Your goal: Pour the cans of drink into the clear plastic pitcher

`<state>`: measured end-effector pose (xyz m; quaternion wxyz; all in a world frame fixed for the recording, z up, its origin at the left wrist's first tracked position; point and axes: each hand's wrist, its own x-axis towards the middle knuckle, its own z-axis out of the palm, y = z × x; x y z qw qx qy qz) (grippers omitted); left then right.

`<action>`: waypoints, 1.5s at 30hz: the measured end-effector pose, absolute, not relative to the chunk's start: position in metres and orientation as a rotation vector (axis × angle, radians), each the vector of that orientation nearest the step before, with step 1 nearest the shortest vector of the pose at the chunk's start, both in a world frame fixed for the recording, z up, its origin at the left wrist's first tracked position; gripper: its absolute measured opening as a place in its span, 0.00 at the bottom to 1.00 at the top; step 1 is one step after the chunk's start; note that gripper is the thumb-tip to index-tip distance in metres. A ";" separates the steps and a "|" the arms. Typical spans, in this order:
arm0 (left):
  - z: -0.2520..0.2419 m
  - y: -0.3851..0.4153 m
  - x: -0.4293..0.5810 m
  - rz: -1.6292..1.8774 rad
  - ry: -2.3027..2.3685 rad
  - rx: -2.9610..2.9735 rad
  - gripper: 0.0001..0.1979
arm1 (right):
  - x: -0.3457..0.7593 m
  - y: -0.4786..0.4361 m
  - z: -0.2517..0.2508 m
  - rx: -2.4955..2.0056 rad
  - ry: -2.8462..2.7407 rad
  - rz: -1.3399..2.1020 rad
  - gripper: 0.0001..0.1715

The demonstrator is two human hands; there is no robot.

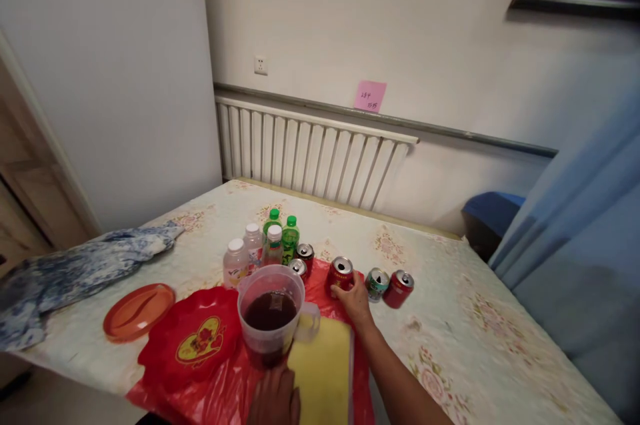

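Note:
My right hand [356,299] is wrapped around an opened red drink can [341,273] that stands upright at the red plastic sheet's far right. Just right of that hand stand a green-and-white can [377,283] and another red can [399,289], both opened. Near the front edge, my left hand [274,398] lies flat with its fingers stretched out, by the left edge of a folded yellow cloth [321,371]. Directly beyond it is a clear plastic measuring jug [254,318], partly filled with dark brown liquid, its handle pointing right. Neither hand touches the jug visibly.
Several capped bottles, including a green-capped bottle [291,241] and a white-capped bottle [236,263], stand behind the jug beside a dark can [305,257]. A red scalloped tray [165,338], an orange lid [140,313] and patterned fabric [100,265] are at left. A radiator [315,148] lines the wall.

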<state>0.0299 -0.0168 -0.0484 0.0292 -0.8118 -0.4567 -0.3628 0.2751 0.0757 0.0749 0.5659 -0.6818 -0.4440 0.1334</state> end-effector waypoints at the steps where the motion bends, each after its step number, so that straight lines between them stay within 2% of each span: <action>1: -0.043 -0.017 0.028 -1.107 -1.399 -2.543 0.10 | 0.275 0.061 0.079 -1.612 -1.035 0.313 0.36; 5: -0.025 -0.022 0.024 -1.119 -1.462 -2.663 0.10 | 0.267 -0.005 0.095 -1.600 -1.048 0.397 0.34; 9: -0.019 -0.041 0.026 -1.311 -1.506 -2.757 0.13 | 0.252 -0.067 0.102 -1.529 -1.072 0.561 0.33; 15: 0.027 -0.084 0.029 -1.743 -1.714 -3.241 0.32 | 0.227 -0.127 0.097 -1.398 -1.098 0.786 0.36; 19: 0.068 -0.095 0.021 -1.851 -1.630 -3.610 0.42 | 0.208 -0.148 0.106 -1.370 -1.170 0.897 0.38; 23: 0.088 -0.097 0.012 -1.823 -1.453 -3.822 0.40 | 0.193 -0.158 0.121 -1.355 -1.212 0.906 0.39; 30: 0.100 -0.103 0.002 -1.931 -1.392 -3.960 0.46 | 0.172 -0.163 0.132 -1.254 -1.209 1.120 0.32; 32: 0.102 -0.104 -0.002 -1.912 -1.445 -3.904 0.46 | 0.164 -0.164 0.136 -1.246 -1.224 1.162 0.31; 36: 0.098 -0.106 -0.012 -1.922 -1.600 -3.774 0.40 | 0.155 -0.161 0.142 -1.258 -1.319 1.166 0.34; 39: 0.086 -0.105 -0.022 -1.945 -1.727 -3.652 0.41 | 0.163 -0.147 0.141 -1.216 -1.329 1.215 0.34; 43: 0.066 -0.103 -0.035 -1.855 -2.041 -3.431 0.45 | 0.185 -0.109 0.140 -1.286 -1.192 0.977 0.22; 45: 0.060 -0.102 -0.040 -1.842 -2.114 -3.349 0.47 | 0.191 -0.085 0.141 -1.335 -1.165 0.816 0.21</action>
